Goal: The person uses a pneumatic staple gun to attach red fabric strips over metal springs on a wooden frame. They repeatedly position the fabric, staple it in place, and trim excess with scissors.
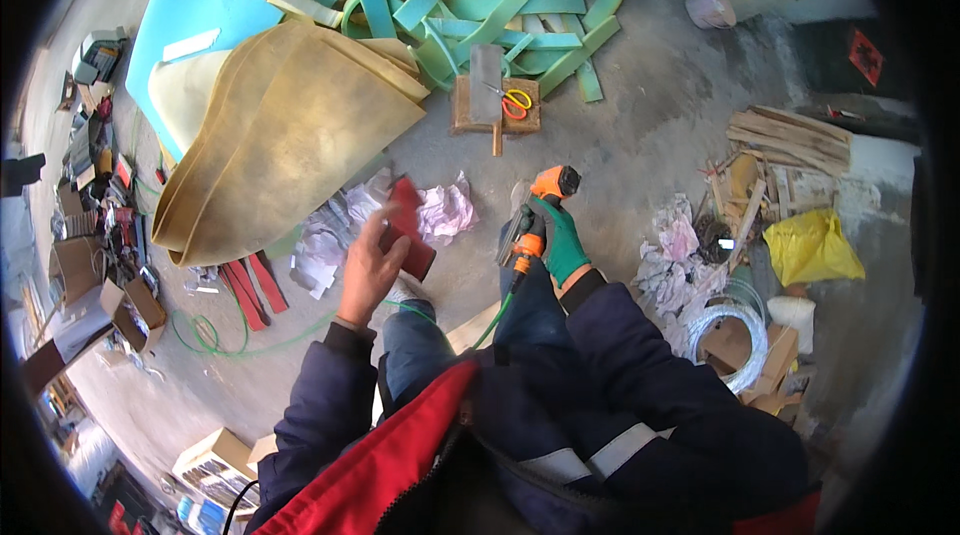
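Observation:
My left hand [370, 275] is bare, its fingers and thumb curled at a dark red strip [408, 215], which is smeared by motion. The strip stands up from the fingers in front of my left knee. My right hand [566, 243], in a green glove, grips an orange and black air nail gun [548, 187] above my right knee. A green air hose [495, 323] runs from the tool's handle down between my legs. Crumpled pale paper [450, 210] lies on the floor just beyond the red strip.
Ahead, a small wooden block [520, 113] bears a cleaver [487, 85] and scissors [515, 105]. Behind it are heaped green and blue foam strips [500, 10]. A large tan foam sheet [290, 125] lies left. More red strips [245, 293], a wire coil [735, 320] and a yellow bag [815, 245] lie around.

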`<state>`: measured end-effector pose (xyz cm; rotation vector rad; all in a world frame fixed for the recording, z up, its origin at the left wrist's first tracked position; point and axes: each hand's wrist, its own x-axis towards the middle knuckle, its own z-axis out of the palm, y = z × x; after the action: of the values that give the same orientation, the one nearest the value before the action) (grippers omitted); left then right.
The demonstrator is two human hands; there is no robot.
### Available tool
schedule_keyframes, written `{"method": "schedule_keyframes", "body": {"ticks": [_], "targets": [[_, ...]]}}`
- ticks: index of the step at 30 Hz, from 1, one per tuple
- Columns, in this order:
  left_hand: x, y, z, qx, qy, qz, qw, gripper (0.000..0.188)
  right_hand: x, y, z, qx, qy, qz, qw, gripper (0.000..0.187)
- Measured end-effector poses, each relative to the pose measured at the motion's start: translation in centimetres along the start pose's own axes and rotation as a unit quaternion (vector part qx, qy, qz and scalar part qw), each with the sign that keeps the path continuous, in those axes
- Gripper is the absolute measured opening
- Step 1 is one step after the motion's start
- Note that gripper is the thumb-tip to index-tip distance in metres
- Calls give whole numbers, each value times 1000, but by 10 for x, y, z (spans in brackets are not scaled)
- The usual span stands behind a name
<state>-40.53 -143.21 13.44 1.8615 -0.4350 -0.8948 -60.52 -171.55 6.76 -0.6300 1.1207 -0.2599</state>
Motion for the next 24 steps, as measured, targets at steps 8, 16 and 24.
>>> {"method": "schedule_keyframes", "body": {"ticks": [8,16,24], "targets": [[176,-65,144,146,31,-65,987,28,152,-51,-104,-15,-10,125,992,16],[368,-124,303,218,77,176,957,25,243,-119,-207,-23,27,152,988,16],[460,-161,407,164,14,-152,975,42,279,-150,-238,-47,75,164,982,11]]}}
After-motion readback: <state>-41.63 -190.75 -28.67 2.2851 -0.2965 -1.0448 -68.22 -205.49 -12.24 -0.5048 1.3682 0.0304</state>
